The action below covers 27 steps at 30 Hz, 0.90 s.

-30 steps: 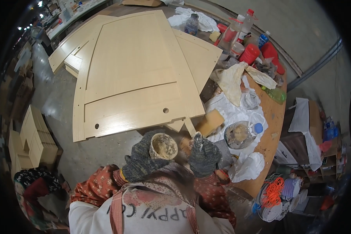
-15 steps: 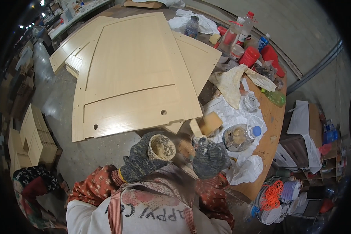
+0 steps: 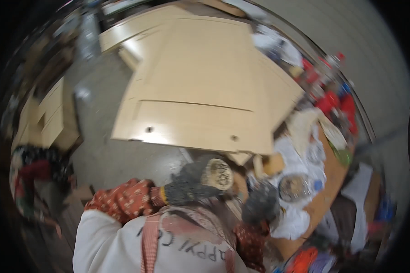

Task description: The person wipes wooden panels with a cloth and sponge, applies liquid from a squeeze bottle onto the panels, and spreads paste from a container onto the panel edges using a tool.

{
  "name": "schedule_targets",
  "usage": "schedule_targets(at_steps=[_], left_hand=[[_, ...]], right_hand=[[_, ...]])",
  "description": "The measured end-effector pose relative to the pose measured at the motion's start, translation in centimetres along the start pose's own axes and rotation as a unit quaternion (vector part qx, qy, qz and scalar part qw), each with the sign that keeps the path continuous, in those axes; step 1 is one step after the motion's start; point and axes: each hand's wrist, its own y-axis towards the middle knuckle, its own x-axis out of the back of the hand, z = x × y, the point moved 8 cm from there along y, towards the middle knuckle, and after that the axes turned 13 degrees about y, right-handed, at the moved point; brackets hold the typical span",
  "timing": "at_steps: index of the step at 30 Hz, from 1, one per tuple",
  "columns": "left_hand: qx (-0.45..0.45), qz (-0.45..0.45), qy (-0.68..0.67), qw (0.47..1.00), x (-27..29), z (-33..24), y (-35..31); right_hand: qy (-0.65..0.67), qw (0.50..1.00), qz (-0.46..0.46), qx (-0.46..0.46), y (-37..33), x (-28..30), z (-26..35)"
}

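Note:
My left hand, in a dark grey knitted glove, is wrapped round a small pale cup. The cup's round mouth faces up, with dark crusty residue inside. To its right my right hand, gloved alike, is closed and blurred; whatever its fingers grip is hidden. Just beyond it are a yellow sponge block and a smaller pale piece. A large cream panel with two round holes along its near edge lies ahead of both hands, touched by neither.
Right of my hands, a clear bottle with a blue cap lies on white plastic sheeting on a wooden tabletop. Rags, bottles and red containers crowd the far right. Cream panels stand at left, near another person.
My view has swung, so the panels, table and bottles sit further right in the picture, and blur has grown. My left hand still holds the cup, its mouth now turned more toward me.

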Motion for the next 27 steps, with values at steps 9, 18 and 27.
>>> schedule_targets(at_steps=[9,18,27], left_hand=[[0.039,-0.050,-0.071,0.995,1.7,4.1,-1.3],[-0.101,-0.065,0.109,0.987,7.8,4.0,-4.0],[0.003,-0.028,-0.190,0.981,11.0,10.5,-9.2]], right_hand=[[0.952,-0.018,0.175,-0.252,8.7,-12.9,-7.4],[0.884,-0.464,0.060,-0.004,17.1,-13.7,-9.4],[0.932,-0.363,-0.007,0.015,22.0,-14.7,-14.5]])
